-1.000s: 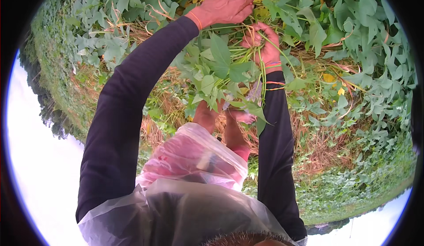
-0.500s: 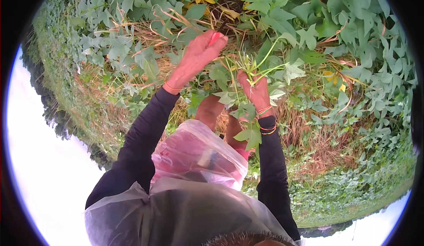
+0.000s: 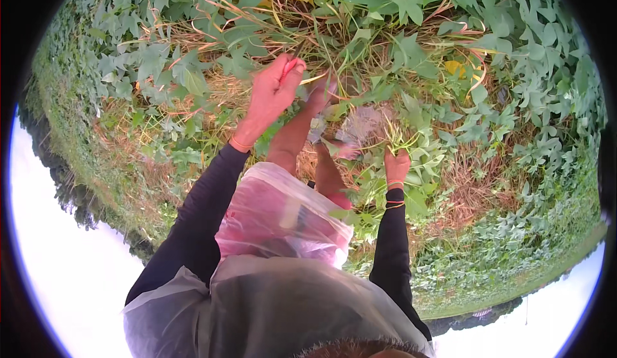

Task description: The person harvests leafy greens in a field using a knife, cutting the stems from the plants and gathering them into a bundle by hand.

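Observation:
My left hand (image 3: 273,91) is closed round a red-handled knife (image 3: 287,69). Its narrow dark blade points away from me and is partly lost against the dry stalks. Off to the right, my right hand (image 3: 398,165) grips a bunch of leafy green vines (image 3: 411,141), which look like sweet potato vines. Their pale stem ends stick up past my fingers, and leaves hang down beside my wrist. Between the two hands are my bare legs (image 3: 289,141), with the feet partly covered by leaves.
Dense lobed-leaf vines (image 3: 540,56) cover the ground ahead and to both sides. Dry brown grass (image 3: 475,184) lies among them, and a grey patch (image 3: 366,126) shows near my feet. A clear plastic cover (image 3: 283,213) drapes over my lap.
My right hand has drawn back toward me and slightly right with the vines. The left hand has shifted a little left and nearer. More of my legs and the grey patch now shows.

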The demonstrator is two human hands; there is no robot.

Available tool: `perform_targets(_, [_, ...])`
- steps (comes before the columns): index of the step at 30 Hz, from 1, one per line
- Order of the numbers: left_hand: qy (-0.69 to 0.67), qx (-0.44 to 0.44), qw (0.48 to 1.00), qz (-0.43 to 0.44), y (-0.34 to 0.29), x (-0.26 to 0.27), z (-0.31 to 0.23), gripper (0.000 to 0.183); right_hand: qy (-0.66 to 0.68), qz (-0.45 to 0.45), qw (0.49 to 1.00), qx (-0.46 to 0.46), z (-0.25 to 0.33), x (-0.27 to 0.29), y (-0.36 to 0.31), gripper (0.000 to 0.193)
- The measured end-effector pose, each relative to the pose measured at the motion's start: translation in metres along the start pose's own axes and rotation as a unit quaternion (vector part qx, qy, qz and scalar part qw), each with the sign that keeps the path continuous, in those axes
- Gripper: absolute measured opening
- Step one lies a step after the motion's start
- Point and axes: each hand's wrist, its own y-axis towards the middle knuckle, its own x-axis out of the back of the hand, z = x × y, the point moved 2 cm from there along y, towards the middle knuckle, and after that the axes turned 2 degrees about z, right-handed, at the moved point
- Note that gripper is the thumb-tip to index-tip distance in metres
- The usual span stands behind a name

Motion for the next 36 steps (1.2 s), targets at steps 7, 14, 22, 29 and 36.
perform_targets(7, [0.057, -0.086, 0.970, 0.218, -0.070, -0.099, -0.032, 0.023, 0.547, 0.171, 0.819, 0.018, 0.062, 0.024, -0.023, 0.019])
perform_targets(14, [0.148, -0.081, 0.967, 0.191, -0.096, -0.094, -0.022, 0.033, 0.753, 0.261, 0.588, -0.139, 0.114, 0.012, -0.046, 0.020])
perform_targets(22, [0.169, 0.031, 0.958, 0.228, -0.108, -0.037, 0.001, 0.018, 0.637, 0.180, 0.734, -0.152, 0.042, 0.041, -0.071, 0.041])
perform_targets(29, [0.162, -0.032, 0.977, 0.134, -0.132, -0.045, -0.012, 0.017, 0.794, 0.065, 0.567, -0.209, -0.011, 0.064, -0.071, 0.032])
perform_targets(36, [0.264, -0.159, 0.935, 0.177, -0.148, -0.100, -0.012, 0.030, 0.696, 0.216, 0.668, -0.146, 0.098, 0.041, -0.076, 0.034])
